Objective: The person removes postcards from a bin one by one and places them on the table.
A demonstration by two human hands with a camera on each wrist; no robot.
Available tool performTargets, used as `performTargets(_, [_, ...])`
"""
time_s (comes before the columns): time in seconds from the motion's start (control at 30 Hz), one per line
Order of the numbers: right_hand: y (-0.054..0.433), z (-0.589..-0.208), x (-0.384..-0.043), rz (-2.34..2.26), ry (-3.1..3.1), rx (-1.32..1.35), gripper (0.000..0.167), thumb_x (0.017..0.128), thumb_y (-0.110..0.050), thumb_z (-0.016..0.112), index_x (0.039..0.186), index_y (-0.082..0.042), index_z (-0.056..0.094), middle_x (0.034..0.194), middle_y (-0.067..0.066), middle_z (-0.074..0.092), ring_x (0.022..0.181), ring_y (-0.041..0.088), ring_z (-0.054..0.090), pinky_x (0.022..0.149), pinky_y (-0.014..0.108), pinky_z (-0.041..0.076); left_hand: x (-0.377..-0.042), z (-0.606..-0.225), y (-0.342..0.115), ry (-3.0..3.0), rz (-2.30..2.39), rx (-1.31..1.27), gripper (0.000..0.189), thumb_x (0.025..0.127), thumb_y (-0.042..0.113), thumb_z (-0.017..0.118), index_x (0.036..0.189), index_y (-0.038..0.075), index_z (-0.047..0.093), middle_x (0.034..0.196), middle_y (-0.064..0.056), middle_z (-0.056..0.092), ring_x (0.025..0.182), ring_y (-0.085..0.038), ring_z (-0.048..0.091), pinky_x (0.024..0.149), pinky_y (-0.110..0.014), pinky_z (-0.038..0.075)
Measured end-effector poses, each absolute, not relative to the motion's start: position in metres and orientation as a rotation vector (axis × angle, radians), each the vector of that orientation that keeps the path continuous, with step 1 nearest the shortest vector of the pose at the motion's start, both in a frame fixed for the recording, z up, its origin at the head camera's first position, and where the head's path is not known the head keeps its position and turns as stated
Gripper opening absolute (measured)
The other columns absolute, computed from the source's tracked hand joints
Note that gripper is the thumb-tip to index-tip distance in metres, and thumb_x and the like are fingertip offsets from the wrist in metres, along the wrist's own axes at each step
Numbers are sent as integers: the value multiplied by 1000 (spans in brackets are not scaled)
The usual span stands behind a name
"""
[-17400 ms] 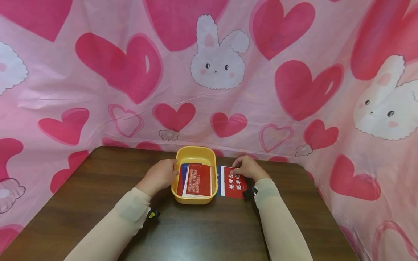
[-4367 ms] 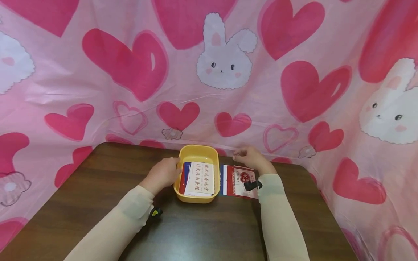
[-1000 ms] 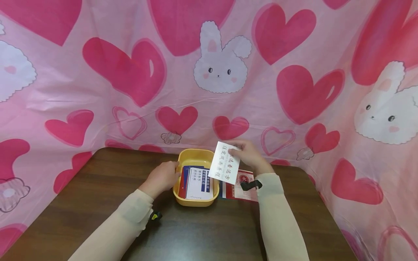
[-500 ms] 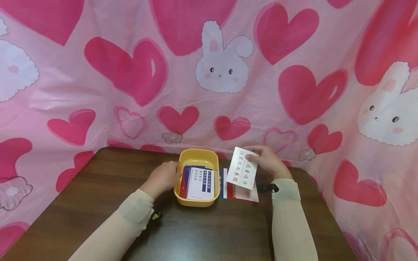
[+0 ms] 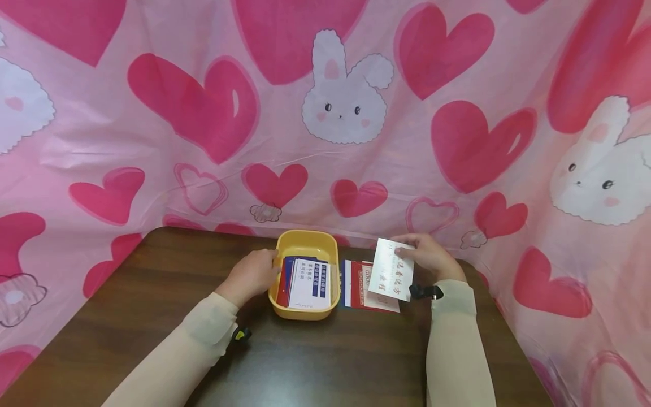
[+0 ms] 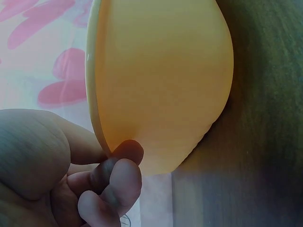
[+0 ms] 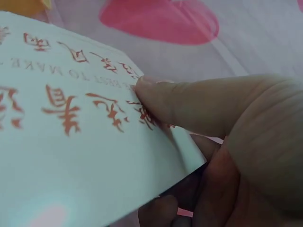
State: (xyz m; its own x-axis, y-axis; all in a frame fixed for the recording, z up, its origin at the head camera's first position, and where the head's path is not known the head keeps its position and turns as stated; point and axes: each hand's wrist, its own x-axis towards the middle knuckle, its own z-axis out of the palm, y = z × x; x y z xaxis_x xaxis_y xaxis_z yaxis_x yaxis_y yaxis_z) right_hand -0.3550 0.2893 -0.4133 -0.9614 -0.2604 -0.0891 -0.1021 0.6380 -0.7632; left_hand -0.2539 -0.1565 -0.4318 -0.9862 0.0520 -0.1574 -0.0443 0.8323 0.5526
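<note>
A white card with brown Chinese lettering (image 5: 389, 275) is pinched at its upper edge by my right hand (image 5: 431, 257); in the right wrist view the thumb (image 7: 189, 101) lies on its printed face, fingers behind. The card overlaps a row of cards (image 5: 367, 295) lying to the right of the yellow plastic basket (image 5: 304, 314). My left hand (image 5: 252, 277) grips the basket's left rim, thumb on one side and fingers curled on the other in the left wrist view (image 6: 109, 182). Inside the basket, a white card with blue text blocks (image 5: 311, 285) tops a stack of red and blue cards.
A brown wooden table (image 5: 285, 362) carries everything. Behind it hangs a pink curtain (image 5: 285, 147) with hearts and rabbits, meeting the table's far edge. Black straps with small devices (image 5: 426, 292) sit at both wrists.
Over the last second my right hand has carried the white lettered card rightward from the basket's edge to over the row of cards. Earlier it lay atop the basket's stack. My left hand stays at the rim.
</note>
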Motion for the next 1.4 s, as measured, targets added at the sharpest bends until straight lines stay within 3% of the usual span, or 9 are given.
performTargets(0.37, [298,-437,-360,-1233,2583,-224,45,105,-16,82,146,-2,74,117,13,83,92,21,75,82,31,66,-255,-433,-160,2842,859,11,65,110,29,75,168,6,54,158,-20,68,140,-45,70,119,-62,58])
performTargets(0.7, [289,-453,-364,-1081,2602,-191,43,101,-19,85,142,-8,79,123,16,82,95,24,77,84,35,67,-257,-435,-159,2839,877,10,66,110,30,74,168,6,53,160,-20,67,141,-45,69,119,-62,58])
performTargets(0.97, [281,-462,-369,-892,2726,-254,36,98,-18,88,132,-8,84,127,18,80,108,28,72,103,51,63,-256,-435,-158,2838,866,9,67,111,30,73,170,6,51,163,-20,64,145,-46,67,121,-63,56])
performTargets(1.4, [267,-464,-368,-756,2813,-236,35,98,-15,88,131,-5,83,127,19,79,111,32,70,111,60,59,-256,-435,-157,2832,876,1,67,111,30,73,170,7,51,164,-20,64,148,-47,65,123,-64,53])
